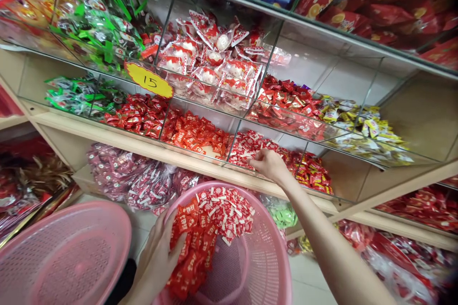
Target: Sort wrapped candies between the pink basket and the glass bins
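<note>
My left hand [159, 252] grips the near rim of a pink perforated basket [265, 257], fingers curled over the edge. Red and red-and-white wrapped candies [211, 224] are heaped inside it. My right hand [268, 164] reaches into a glass shelf bin of red-and-white candies [250, 145], its fingers closed down among the wrappers. What they pinch is hidden.
A second pink basket [64, 252] sits at the lower left. Glass-divided bins hold red candies [193, 133], green-wrapped ones [77, 95], white-and-red ones [214, 57] and yellow ones [368, 128]. A yellow tag marked 15 [148, 80] hangs on the glass. Bagged sweets [143, 181] lie below.
</note>
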Motion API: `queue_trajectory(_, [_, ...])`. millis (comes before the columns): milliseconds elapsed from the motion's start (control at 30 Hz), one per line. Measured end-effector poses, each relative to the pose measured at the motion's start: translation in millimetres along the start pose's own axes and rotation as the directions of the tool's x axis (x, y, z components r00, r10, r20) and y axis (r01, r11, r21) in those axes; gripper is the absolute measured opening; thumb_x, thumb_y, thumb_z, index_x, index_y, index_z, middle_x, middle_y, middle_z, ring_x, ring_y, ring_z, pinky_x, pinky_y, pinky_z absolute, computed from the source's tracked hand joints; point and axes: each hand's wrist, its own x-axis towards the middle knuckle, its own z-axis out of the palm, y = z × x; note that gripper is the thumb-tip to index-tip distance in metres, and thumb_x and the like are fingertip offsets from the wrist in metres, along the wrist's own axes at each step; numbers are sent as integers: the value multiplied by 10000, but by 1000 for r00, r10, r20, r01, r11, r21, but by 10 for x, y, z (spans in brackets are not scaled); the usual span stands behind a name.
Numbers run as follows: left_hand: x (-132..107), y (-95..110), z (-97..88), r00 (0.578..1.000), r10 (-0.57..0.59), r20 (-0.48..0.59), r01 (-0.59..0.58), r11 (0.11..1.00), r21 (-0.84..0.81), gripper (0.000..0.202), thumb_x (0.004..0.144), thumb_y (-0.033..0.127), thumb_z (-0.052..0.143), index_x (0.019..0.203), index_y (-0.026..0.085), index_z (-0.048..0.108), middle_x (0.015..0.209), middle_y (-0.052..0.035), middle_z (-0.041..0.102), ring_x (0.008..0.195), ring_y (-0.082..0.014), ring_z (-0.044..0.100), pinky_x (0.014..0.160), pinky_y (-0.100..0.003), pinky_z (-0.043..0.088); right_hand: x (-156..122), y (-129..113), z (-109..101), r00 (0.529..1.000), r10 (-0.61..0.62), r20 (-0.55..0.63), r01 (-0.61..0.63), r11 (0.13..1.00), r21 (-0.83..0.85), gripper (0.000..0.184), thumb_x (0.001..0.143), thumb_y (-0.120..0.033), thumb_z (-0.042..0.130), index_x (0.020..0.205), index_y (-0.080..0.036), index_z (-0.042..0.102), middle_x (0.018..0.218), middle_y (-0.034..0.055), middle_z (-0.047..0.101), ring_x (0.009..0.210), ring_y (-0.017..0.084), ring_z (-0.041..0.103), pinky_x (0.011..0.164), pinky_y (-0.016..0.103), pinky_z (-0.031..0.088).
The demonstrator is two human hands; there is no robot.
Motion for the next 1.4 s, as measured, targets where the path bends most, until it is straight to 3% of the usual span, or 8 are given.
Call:
queue_trajectory(167, [-3, 15, 4, 1000, 3, -5, -3, 1000, -4, 572, 841, 375, 431, 1365, 280, 221, 1387, -87, 311, 1280, -270, 324, 999, -480, 373, -521, 4, 19, 977, -181, -112, 205, 943, 262, 273, 739, -454, 546, 764, -182, 546, 684, 22, 589, 592, 134, 497, 553, 243, 364])
queue_trajectory(267, [-14, 10, 4, 1000, 7, -3, -7, 1000, -5, 579, 842, 362, 434, 1371, 286, 209, 1386, -87, 314, 1280, -268, 324, 999, -478, 373, -818, -87, 367, 966, -257, -19, 252, 924, 287, 220, 777, -412, 524, 785, -192, 525, 712, 25, 578, 634, 152, 505, 572, 261, 380])
queue_trajectory(400, [-28, 16, -15, 1000, 15, -6, -15, 1000, -5, 569, 843, 353, 432, 1368, 269, 228, 1404, -97, 290, 1285, -268, 320, 1001, -473, 370, -1051, -183, 929, 953, -296, 66, 282, 945, 165, 126, 763, -304, 559, 754, -197, 494, 770, 37, 577, 714, 184, 523, 619, 289, 401])
queue_trajectory(567, [-15, 53, -43, 1000, 17, -16, -17, 1000, -18, 553, 842, 352, 432, 1358, 263, 256, 1404, -104, 296, 1274, -262, 341, 997, -465, 374, -1134, -213, 1277, 938, -340, 66, 339, 940, 33, 128, 774, -289, 569, 788, -192, 487, 838, 57, 582, 768, 200, 530, 683, 319, 417])
queue_trajectory(933, [-14, 67, -55, 1000, 3, -24, -3, 999, -32, 549, 829, 343, 445, 1350, 254, 294, 1401, -100, 313, 1269, -268, 351, 994, -471, 376, -1100, -258, 1533, 925, -377, -55, 368, 921, -124, 150, 788, -335, 567, 817, -200, 509, 820, 65, 577, 776, 224, 531, 692, 355, 422])
queue_trajectory(1133, [-23, 25, -21, 999, -6, -32, 5, 1000, -31, 541, 828, 351, 449, 1344, 262, 309, 1383, -88, 344, 1271, -265, 346, 997, -468, 376, -1093, -291, 1446, 925, -364, -104, 350, 927, -133, 292, 778, -488, 542, 811, -198, 524, 826, 73, 574, 774, 230, 527, 694, 360, 413])
queue_trajectory(1233, [-19, 5, -8, 1000, -13, -26, 12, 1000, -23, 545, 831, 370, 440, 1346, 256, 304, 1387, -93, 335, 1268, -269, 348, 993, -473, 378, -1008, -324, 1185, 908, -388, -157, 376, 921, -103, 354, 802, -534, 477, 817, -186, 536, 804, 67, 563, 759, 214, 512, 684, 338, 400])
queue_trajectory(1400, [-12, -6, 7, 1000, -21, -1, 21, 1000, -20, 540, 830, 386, 433, 1338, 245, 315, 1393, -98, 321, 1273, -274, 342, 993, -475, 381, -570, -319, 584, 861, -395, -322, 413, 911, -13, 252, 877, -379, 414, 830, -174, 553, 806, 56, 571, 766, 174, 500, 711, 289, 375])
